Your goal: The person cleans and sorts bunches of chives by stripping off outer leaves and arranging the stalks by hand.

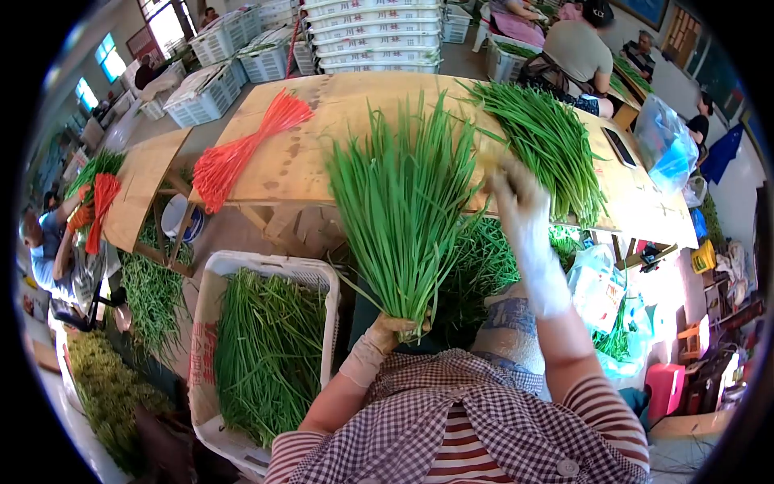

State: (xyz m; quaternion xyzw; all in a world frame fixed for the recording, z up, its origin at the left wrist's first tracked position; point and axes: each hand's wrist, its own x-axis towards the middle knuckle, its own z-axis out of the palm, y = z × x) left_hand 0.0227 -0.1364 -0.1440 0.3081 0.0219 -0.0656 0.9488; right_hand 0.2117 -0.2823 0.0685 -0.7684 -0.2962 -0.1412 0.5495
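Note:
My left hand [397, 331], in a pale glove, is closed round the lower ends of a large bunch of long green stalks [403, 202]. The bunch fans upward over the table's front edge. To its right, my right hand [512, 181], also gloved, is raised and smeared by motion; whether its fingers hold anything is not clear. Another heap of green stalks [548, 145] lies on the wooden table [339, 97] beyond that hand. A bundle of red ties [242, 153] rests at the table's left end.
A white crate [332, 323] of green stalks stands at my lower left. A phone [618, 147] and a plastic bag [665, 145] are at the table's right. Stacked white crates [375, 36] stand behind it. A co-worker in orange gloves sits far left; other people sit behind.

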